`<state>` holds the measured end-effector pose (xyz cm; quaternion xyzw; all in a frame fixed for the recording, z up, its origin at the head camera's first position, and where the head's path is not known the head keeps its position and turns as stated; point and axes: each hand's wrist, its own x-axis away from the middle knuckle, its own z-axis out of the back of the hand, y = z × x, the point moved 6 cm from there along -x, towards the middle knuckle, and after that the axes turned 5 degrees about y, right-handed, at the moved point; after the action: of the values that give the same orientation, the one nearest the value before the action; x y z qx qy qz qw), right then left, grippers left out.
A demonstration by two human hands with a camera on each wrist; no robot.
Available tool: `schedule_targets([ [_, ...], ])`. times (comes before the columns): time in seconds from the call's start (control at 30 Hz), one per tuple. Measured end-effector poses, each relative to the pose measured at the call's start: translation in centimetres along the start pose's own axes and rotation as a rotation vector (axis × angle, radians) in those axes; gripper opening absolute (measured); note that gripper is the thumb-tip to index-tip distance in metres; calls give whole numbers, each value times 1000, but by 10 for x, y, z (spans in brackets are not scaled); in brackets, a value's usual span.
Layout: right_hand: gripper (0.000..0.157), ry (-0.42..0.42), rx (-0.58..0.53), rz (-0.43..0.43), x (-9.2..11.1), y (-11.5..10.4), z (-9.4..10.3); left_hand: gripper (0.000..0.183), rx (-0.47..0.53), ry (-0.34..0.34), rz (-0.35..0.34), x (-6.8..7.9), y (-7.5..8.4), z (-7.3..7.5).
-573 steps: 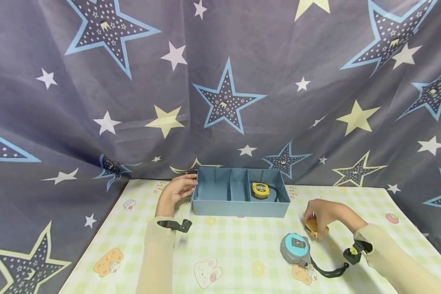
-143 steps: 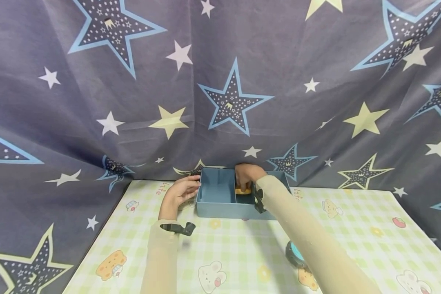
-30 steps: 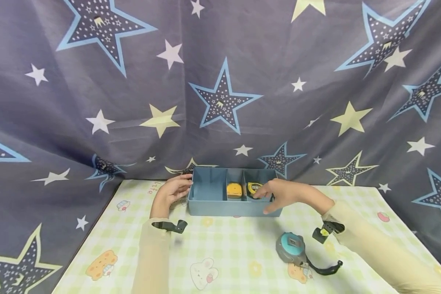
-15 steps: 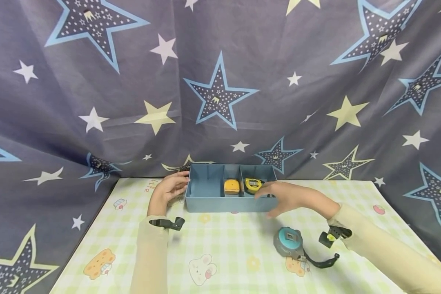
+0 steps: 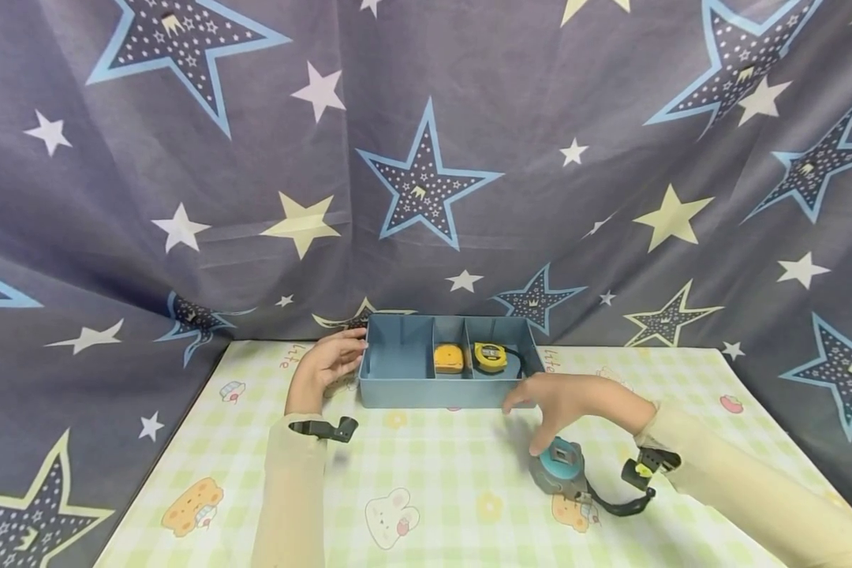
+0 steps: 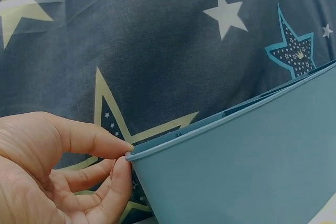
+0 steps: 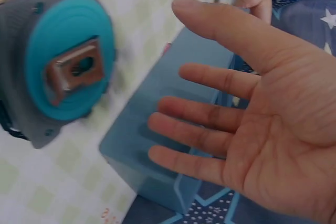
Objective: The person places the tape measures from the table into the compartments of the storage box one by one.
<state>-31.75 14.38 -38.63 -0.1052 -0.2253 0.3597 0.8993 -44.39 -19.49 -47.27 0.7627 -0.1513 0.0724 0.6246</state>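
A blue-grey divided storage box (image 5: 426,392) stands at the back of the table. My left hand (image 5: 332,359) is at its left end; in the left wrist view, the fingertips (image 6: 123,153) pinch the box's corner rim. In the middle compartment sits an orange-yellow tape measure (image 5: 448,359), and in the right one a yellow and black tape measure (image 5: 490,357). A larger grey and turquoise tape measure (image 5: 560,460) with a black strap lies on the table. Over it hovers my right hand (image 5: 564,401), fingers spread and palm free; its thumb overlaps the tape's top edge in the head view.
The wide left compartment (image 5: 400,347) of the box holds nothing visible. A green and white checked cloth (image 5: 440,505) with cartoon prints covers the table. A dark curtain (image 5: 525,197) with stars hangs right behind the box.
The orange-yellow tape measure went from the table into the middle compartment, carried by the right hand. That hand then drew back from the box towards the turquoise tape measure. The left hand stayed put.
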Motion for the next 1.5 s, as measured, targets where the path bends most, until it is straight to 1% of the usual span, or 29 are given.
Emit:
schedule_targets([
  [0.17, 61, -63, -10, -98, 1, 8, -15, 61, -1, -4, -12, 0, 1, -1],
  [0.3, 64, -85, -14, -179, 5, 14, -21, 60, -12, -2, -20, 1, 2, -1],
  [0.43, 69, -96, 15, -234, 7, 17, -26, 60, -11, 2, -23, 2, 3, 0],
  [0.6, 70, -124, 50, -265, 7, 19, -34, 60, -6, 9, -17, 2, 2, 1],
  [0.77, 69, -151, 84, -281, 7, 21, -44, 60, 5, 25, 2, 1, 0, 2],
  [0.97, 64, -160, 94, -276, 5, 22, -51, 59, 15, 15, 6, -2, -2, 1],
  [1.1, 59, -153, 83, -273, 5, 22, -51, 60, 10, 4, 5, -2, -2, 1],
  [1.33, 52, -158, 28, -262, 5, 21, -48, 60, 11, 8, 4, 0, -2, 0],
  [1.5, 48, -104, 26, -220, 1, 18, -44, 61, -12, 21, 8, 0, -3, 1],
])
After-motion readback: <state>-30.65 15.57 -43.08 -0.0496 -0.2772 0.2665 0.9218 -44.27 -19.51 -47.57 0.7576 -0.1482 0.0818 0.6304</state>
